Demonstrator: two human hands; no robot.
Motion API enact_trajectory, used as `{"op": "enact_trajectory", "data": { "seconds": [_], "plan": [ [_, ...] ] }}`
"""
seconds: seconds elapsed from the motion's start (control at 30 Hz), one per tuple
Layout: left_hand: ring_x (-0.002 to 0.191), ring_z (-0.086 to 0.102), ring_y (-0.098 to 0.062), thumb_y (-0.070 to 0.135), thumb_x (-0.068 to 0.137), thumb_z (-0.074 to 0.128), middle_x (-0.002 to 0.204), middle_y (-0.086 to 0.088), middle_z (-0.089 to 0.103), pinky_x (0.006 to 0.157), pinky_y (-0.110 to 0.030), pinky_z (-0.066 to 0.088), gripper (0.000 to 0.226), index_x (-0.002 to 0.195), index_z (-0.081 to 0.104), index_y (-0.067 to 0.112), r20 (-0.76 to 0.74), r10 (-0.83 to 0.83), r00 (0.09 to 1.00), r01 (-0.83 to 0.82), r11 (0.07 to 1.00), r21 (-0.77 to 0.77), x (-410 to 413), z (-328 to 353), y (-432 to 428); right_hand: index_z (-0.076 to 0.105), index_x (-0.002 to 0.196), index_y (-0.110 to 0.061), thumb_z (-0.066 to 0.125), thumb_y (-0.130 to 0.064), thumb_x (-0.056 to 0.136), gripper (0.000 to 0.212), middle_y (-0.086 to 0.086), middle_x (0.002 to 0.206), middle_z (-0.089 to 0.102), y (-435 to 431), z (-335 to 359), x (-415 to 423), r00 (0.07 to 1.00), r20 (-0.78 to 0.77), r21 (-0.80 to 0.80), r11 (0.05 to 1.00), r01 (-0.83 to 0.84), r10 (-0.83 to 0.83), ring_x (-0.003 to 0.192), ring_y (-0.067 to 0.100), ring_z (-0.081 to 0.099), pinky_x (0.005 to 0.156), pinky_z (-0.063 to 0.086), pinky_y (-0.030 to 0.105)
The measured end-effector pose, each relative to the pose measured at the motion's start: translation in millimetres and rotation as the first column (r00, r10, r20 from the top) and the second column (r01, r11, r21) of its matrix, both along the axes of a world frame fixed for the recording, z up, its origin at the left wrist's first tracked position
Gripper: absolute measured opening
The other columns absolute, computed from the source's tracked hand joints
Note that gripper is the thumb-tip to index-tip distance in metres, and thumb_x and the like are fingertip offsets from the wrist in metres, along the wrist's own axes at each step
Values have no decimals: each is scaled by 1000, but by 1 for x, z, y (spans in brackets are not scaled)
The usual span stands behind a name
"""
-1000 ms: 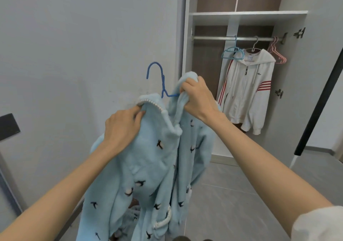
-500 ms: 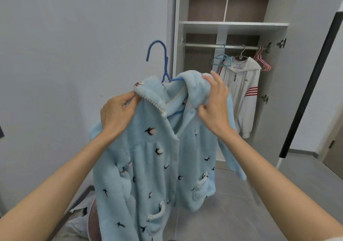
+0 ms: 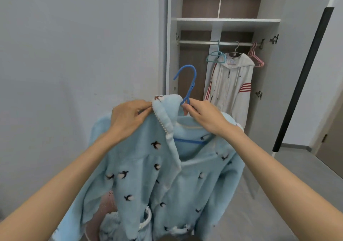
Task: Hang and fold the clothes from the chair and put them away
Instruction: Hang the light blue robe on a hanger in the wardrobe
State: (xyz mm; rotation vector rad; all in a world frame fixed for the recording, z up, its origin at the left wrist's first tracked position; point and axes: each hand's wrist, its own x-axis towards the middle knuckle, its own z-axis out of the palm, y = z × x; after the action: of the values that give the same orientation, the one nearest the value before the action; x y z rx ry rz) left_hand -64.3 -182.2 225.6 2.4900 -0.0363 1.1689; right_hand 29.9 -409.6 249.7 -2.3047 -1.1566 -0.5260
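A fluffy light-blue top [image 3: 148, 175] printed with small dark birds hangs in front of me on a blue hanger [image 3: 187, 84], whose hook sticks up above the collar. My left hand [image 3: 130, 118] pinches the collar's beaded edge on the left. My right hand [image 3: 202, 116] grips the hanger's neck and the fabric at the right shoulder. The hanger's lower bar shows inside the open neckline.
An open wardrobe [image 3: 228, 20] stands ahead with a metal rail [image 3: 200, 42]. On the rail hang an empty teal hanger [image 3: 216, 55], a white hooded jacket [image 3: 232, 84] with red stripes and pink hangers [image 3: 257, 58]. A grey wall fills the left. Pink fabric [image 3: 107, 203] lies below.
The top has opened out and settled onto the hanger. My right hand moved from the hood fabric to the hanger's neck. The view shifted nearer the wardrobe.
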Motion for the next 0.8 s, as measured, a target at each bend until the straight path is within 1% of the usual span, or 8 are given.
{"op": "enact_trajectory", "data": {
  "seconds": [0.07, 0.13, 0.3, 0.43, 0.53, 0.6, 0.67, 0.8],
  "plan": [
    [83, 54, -9, 41, 96, 45, 80, 13, 61, 66, -30, 40, 25, 99, 70, 38, -102, -43, 994, 49, 997, 55, 4, 1, 2, 55, 74, -24, 40, -38, 101, 34, -6, 50, 39, -3, -9, 2, 1000, -29, 33, 999, -1, 2, 48, 10, 36, 52, 28, 29],
    [83, 47, -7, 35, 98, 45, 78, 14, 54, 64, -29, 36, 24, 99, 69, 35, -133, -81, 988, 90, 994, 64, 8, -1, 2, 59, 76, -24, 44, -38, 100, 31, -7, 51, 38, -5, -13, 3, 998, -58, 89, 996, -9, 15, 48, 9, 34, 53, 29, 30],
    [86, 52, -18, 24, 100, 43, 82, 7, 61, 75, -33, 40, 27, 101, 70, 21, -46, -113, 993, 111, 993, -40, 14, -6, -1, 38, 70, -30, 52, -39, 96, 31, -8, 55, 38, -5, -11, 3, 999, -40, 204, 979, -7, 15, 54, 11, 34, 54, 30, 33],
    [88, 52, -19, 20, 100, 43, 89, 8, 65, 75, -29, 36, 27, 101, 70, 20, 20, -39, 999, 39, 999, -31, 17, 1, 8, 45, 72, -42, 52, -38, 96, 25, -7, 55, 41, -12, -6, 7, 998, -51, 194, 981, -23, 34, 53, 10, 35, 55, 32, 33],
    [83, 50, -21, 19, 98, 42, 77, 14, 56, 74, -33, 33, 27, 88, 66, 23, 50, 78, 996, -77, 996, -35, 18, 1, 16, 47, 72, -54, 52, -35, 97, 32, -9, 49, 39, -17, -3, 8, 998, -59, 154, 988, -17, 26, 49, 10, 31, 52, 27, 33],
    [79, 48, -20, 18, 98, 41, 69, 17, 50, 75, -35, 32, 28, 78, 56, 31, 44, 143, 989, -140, 988, -70, 19, -2, 21, 50, 75, -49, 50, -34, 98, 27, -7, 50, 38, -20, -4, 10, 998, -53, 93, 995, 26, -21, 49, 12, 33, 51, 26, 33],
    [81, 49, -20, 21, 98, 40, 69, 17, 50, 78, -37, 32, 29, 78, 54, 35, -12, 153, 988, -154, 985, -73, 22, -4, 26, 55, 83, -42, 46, -34, 98, 19, -6, 55, 42, -21, -3, 11, 995, -35, 14, 995, 94, -94, 56, 17, 42, 51, 28, 32],
    [91, 54, -11, 34, 100, 42, 94, 14, 63, 82, -34, 40, 29, 107, 70, 35, -220, -22, 975, 3, 996, -84, 26, -6, 35, 62, 91, -21, 48, -31, 98, 19, -6, 57, 42, -18, -2, 11, 986, -64, 2, 988, 155, -155, 55, 14, 40, 50, 26, 30]
  ]
}}
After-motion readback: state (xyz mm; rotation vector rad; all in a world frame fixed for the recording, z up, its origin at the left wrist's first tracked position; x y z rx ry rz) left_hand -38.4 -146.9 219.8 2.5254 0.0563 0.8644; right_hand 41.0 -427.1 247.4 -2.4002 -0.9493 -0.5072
